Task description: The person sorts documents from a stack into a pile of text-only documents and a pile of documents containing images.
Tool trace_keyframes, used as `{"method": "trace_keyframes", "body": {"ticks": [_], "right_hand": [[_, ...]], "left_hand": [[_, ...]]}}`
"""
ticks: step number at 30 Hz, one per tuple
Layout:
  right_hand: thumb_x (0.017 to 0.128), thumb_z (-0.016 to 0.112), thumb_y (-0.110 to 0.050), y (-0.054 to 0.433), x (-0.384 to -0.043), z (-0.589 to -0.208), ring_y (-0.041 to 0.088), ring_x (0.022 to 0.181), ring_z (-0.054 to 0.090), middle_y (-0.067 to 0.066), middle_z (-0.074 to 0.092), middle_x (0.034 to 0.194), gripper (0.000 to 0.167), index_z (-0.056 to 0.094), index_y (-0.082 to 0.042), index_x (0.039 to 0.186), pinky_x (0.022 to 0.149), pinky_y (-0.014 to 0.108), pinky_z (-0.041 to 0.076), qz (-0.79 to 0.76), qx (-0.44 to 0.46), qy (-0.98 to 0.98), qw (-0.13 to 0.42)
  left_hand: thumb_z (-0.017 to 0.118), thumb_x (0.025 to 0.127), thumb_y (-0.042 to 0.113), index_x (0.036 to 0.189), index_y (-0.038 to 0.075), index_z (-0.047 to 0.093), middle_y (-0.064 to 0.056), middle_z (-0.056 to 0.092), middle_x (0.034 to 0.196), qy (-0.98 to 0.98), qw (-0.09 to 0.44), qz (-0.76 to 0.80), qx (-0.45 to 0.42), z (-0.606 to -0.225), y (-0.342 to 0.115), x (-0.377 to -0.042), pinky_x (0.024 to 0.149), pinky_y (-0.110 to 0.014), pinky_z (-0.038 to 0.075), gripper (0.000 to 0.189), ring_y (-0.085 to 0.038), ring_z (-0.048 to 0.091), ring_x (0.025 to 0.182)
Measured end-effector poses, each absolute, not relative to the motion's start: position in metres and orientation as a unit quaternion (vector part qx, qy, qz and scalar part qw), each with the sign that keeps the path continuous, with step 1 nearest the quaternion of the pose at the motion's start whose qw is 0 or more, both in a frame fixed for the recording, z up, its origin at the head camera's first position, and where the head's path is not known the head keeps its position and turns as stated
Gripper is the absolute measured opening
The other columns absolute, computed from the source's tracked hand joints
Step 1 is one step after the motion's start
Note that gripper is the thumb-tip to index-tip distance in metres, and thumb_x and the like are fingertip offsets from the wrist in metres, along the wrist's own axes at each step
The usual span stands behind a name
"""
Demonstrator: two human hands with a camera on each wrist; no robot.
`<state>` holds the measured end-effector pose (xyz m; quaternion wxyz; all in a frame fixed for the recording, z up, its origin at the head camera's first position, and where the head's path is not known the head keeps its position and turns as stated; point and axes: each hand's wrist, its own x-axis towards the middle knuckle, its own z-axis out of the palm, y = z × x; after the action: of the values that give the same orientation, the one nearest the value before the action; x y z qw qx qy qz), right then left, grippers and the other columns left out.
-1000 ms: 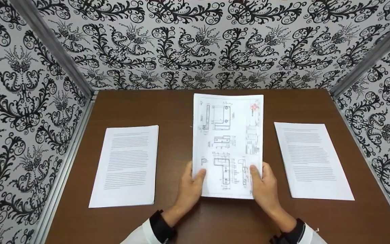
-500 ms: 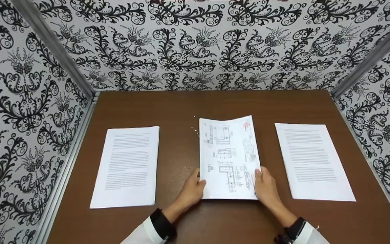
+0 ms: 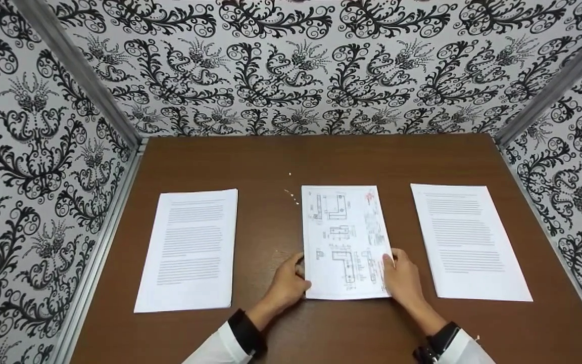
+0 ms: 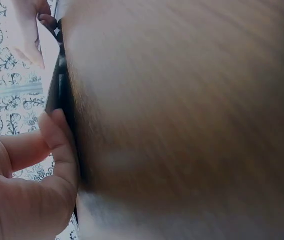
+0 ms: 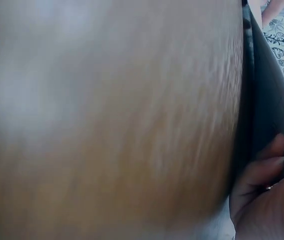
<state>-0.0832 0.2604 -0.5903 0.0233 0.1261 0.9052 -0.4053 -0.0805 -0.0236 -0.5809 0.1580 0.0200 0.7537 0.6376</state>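
Observation:
A stack of paper sheets (image 3: 316,263), its top sheet printed with technical drawings and a red mark, is low over the middle of the table. My left hand (image 3: 287,285) pinches its left edge near the front corner, thumb at the top. On the opposite edge my right hand (image 3: 403,278) grips it, the thumb over the top sheet. In the left wrist view, thumb and fingers of the left hand (image 4: 36,185) meet at the paper's edge (image 4: 50,55). The right wrist view shows fingers of the right hand (image 5: 272,195) under the bowed stack (image 5: 272,95), a dark gap below it.
A stack of printed text pages (image 3: 187,253) lies on the left of the brown table (image 3: 260,162). Another text stack (image 3: 468,242) is on the right, close to my right hand. Small pale specks (image 3: 291,195) dot the tabletop. Patterned walls (image 3: 281,65) enclose the table's back and sides.
Both hands have lowered the drawing stack toward the table and brought it nearer, slightly to the right. Its bent far edge now lies flat. The two text stacks have stayed put.

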Motion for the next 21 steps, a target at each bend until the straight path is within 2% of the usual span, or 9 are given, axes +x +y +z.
{"method": "trace_keyframes", "body": {"ticks": [4,7,10,13,17,19,21], "right_hand": [[0.109,0.050,-0.017,0.264,-0.084,-0.589,0.043,0.105,0.067,0.034,0.069,0.116,0.044,0.051,0.015,0.139,0.091,0.058,0.052,-0.387,0.122,0.914,0.019],[0.107,0.053,-0.018,0.267,-0.085,-0.588,0.035,0.089,0.068,0.026,0.072,0.103,0.046,0.051,0.014,0.140,0.080,0.051,0.054,-0.372,0.112,0.921,0.023],[0.106,0.056,-0.020,0.269,-0.083,-0.587,0.026,0.074,0.061,0.014,0.068,0.091,0.048,0.052,0.012,0.142,0.067,0.042,0.049,-0.338,0.097,0.936,0.025],[0.103,0.063,-0.019,0.272,-0.078,-0.586,0.025,0.068,0.058,0.014,0.066,0.093,0.046,0.057,0.010,0.138,0.059,0.042,0.048,-0.282,0.059,0.958,-0.004],[0.093,0.076,-0.011,0.276,-0.069,-0.586,0.037,0.081,0.066,0.022,0.067,0.107,0.036,0.068,0.009,0.122,0.062,0.052,0.055,-0.209,-0.029,0.974,-0.087],[0.089,0.081,-0.009,0.278,-0.064,-0.587,0.043,0.096,0.067,0.026,0.066,0.115,0.036,0.070,0.009,0.118,0.073,0.056,0.058,-0.191,-0.083,0.972,-0.113],[0.088,0.083,-0.010,0.280,-0.061,-0.588,0.046,0.112,0.064,0.028,0.064,0.126,0.040,0.069,0.008,0.121,0.087,0.059,0.056,-0.177,-0.139,0.968,-0.115]], "left_hand": [[0.064,0.080,-0.023,0.149,-0.019,0.039,-0.006,0.059,0.075,0.767,0.146,0.624,0.018,-0.581,-0.023,-0.081,0.046,-0.025,0.051,0.073,-0.012,0.055,0.050],[0.065,0.079,-0.022,0.146,-0.019,0.043,-0.004,0.056,0.074,0.779,0.131,0.613,0.024,-0.582,-0.022,-0.081,0.046,-0.025,0.051,0.071,-0.010,0.054,0.050],[0.067,0.079,-0.021,0.143,-0.018,0.048,-0.004,0.056,0.072,0.795,0.116,0.595,0.036,-0.581,-0.022,-0.081,0.047,-0.024,0.051,0.066,-0.009,0.054,0.049],[0.070,0.082,-0.017,0.141,-0.015,0.052,-0.003,0.058,0.072,0.814,0.104,0.569,0.048,-0.578,-0.025,-0.079,0.056,-0.025,0.052,0.061,-0.007,0.054,0.055],[0.072,0.086,-0.012,0.141,-0.011,0.056,-0.003,0.060,0.077,0.842,0.092,0.528,0.060,-0.574,-0.032,-0.074,0.070,-0.028,0.051,0.057,-0.008,0.053,0.067],[0.074,0.085,-0.013,0.139,-0.010,0.058,-0.005,0.061,0.081,0.850,0.080,0.516,0.068,-0.573,-0.037,-0.070,0.073,-0.030,0.051,0.056,-0.010,0.053,0.073],[0.074,0.084,-0.014,0.138,-0.009,0.060,-0.008,0.063,0.086,0.854,0.065,0.512,0.073,-0.574,-0.042,-0.067,0.076,-0.032,0.052,0.056,-0.014,0.056,0.079]]}}
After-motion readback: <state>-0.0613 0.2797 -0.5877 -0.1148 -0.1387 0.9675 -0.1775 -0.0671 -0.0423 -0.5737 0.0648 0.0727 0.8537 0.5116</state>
